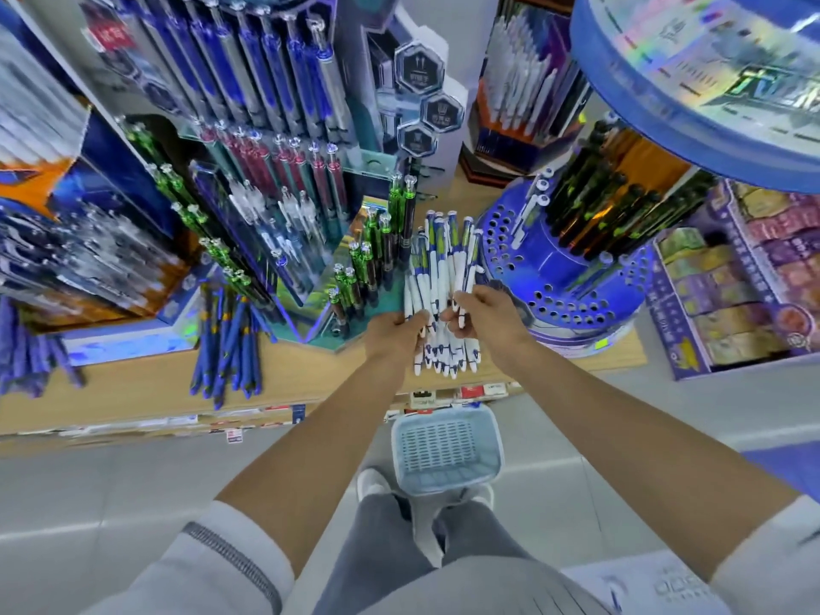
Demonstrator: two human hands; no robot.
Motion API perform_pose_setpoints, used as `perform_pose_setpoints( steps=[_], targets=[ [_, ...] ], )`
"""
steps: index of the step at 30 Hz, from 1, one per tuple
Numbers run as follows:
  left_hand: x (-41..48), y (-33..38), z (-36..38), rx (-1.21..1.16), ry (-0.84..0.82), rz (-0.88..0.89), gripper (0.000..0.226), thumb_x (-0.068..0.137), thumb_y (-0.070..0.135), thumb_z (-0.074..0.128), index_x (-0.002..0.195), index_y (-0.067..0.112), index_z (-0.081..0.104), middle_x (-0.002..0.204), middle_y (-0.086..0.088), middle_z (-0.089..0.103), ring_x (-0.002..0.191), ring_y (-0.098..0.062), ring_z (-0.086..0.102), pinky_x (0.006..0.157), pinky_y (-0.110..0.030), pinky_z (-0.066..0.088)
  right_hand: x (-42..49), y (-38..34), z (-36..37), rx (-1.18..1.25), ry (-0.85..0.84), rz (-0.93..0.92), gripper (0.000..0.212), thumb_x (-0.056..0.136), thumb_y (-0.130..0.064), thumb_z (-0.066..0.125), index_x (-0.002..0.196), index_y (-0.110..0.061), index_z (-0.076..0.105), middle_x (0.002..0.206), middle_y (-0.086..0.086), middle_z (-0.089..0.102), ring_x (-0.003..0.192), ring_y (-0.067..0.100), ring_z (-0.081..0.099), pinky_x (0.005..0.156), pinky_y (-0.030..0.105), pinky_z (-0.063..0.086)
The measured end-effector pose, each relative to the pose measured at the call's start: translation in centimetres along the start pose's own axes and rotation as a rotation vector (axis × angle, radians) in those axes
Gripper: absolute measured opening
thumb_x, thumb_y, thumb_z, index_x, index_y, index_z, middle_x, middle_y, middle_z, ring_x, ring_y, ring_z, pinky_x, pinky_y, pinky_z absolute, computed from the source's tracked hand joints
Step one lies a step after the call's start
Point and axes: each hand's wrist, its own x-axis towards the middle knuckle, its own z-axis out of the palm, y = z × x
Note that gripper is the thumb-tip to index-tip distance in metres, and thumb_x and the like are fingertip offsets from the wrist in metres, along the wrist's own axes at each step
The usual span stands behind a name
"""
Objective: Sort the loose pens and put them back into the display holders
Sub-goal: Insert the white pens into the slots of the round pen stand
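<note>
Stationery displays crowd a wooden shelf, where a heap of blue pens lies loose. Above the shelf's front edge, the left hand curls its fingers around a thick bundle of white-and-blue pens, while the right hand pinches pens in that same bundle. Just right stands a blue round holder full of holes. A pale basket sits on the floor below.

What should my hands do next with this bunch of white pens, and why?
Probably lift one pen out with the right hand and slot it into the round blue holder: the left hand grips the white pens, and matching pens stand among its empty holes.
</note>
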Motion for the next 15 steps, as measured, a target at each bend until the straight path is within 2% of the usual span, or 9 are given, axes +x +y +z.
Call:
perform_pose_setpoints(
  steps=[4, 8, 10, 11, 13, 15],
  targets=[
    [-0.9, 0.7, 0.5, -0.138, -0.042, -0.028, 0.029, 0.09, 0.026, 0.067, 0.067, 0.01, 0.057, 0.058, -0.002, 0.057, 0.051, -0.014, 0.053, 0.061, -0.028, 0.05, -0.7, 0.3, -0.5, 0.001, -0.049, -0.049, 0.006, 0.1, -0.007, 0.047, 0.096, -0.005, 0.05, 0.072, 0.012, 0.065, 0.048, 0.012, 0.052, 0.053, 0.024, 0.05],
    [-1.0, 0.8, 0.7, -0.108, -0.054, 0.016, 0.028, 0.097, 0.014, 0.047, 0.071, 0.006, 0.052, 0.057, -0.006, 0.051, 0.053, -0.02, 0.05, 0.053, -0.028, 0.042, -1.2, 0.7, -1.1, -0.032, -0.098, -0.045, 0.01, 0.099, -0.006, 0.046, 0.089, -0.006, 0.048, 0.075, 0.013, 0.069, 0.054, 0.017, 0.056, 0.057, 0.025, 0.053],
    [-1.2, 0.5, 0.6, -0.04, -0.057, 0.064, 0.018, 0.098, 0.009, 0.037, 0.099, 0.002, 0.053, 0.061, -0.005, 0.049, 0.055, -0.019, 0.048, 0.049, -0.026, 0.038, -1.3, 0.8, -1.5, -0.021, -0.115, -0.048, 0.012, 0.099, -0.007, 0.046, 0.087, -0.009, 0.048, 0.076, 0.013, 0.07, 0.056, 0.019, 0.056, 0.06, 0.029, 0.053],
    [-1.2, 0.3, 0.6, 0.004, -0.054, 0.078, 0.025, 0.098, 0.009, 0.036, 0.117, -0.002, 0.049, 0.062, -0.004, 0.05, 0.055, -0.018, 0.048, 0.047, -0.025, 0.038, -1.3, 0.9, -1.6, -0.02, -0.12, -0.046, 0.014, 0.099, -0.007, 0.046, 0.086, -0.01, 0.047, 0.076, 0.013, 0.07, 0.057, 0.021, 0.056, 0.06, 0.03, 0.053],
    [-1.1, 0.2, 0.4, 0.099, -0.047, 0.102, 0.035, 0.098, 0.014, 0.036, 0.128, -0.005, 0.041, 0.067, -0.005, 0.056, 0.06, -0.02, 0.054, 0.055, -0.029, 0.045, -1.3, 1.0, -1.8, -0.037, -0.127, -0.044, 0.016, 0.099, -0.008, 0.047, 0.083, -0.012, 0.045, 0.076, 0.012, 0.07, 0.059, 0.023, 0.057, 0.059, 0.029, 0.052],
    [-0.8, 0.3, 0.5, 0.174, -0.04, 0.11, 0.047, 0.095, 0.033, 0.041, 0.126, -0.003, 0.042, 0.087, -0.012, 0.066, 0.08, -0.028, 0.063, 0.077, -0.039, 0.053, -1.3, 1.1, -1.9, -0.052, -0.128, -0.043, 0.016, 0.099, -0.008, 0.047, 0.083, -0.012, 0.044, 0.078, 0.012, 0.071, 0.061, 0.024, 0.057, 0.059, 0.028, 0.053]
  ],
)
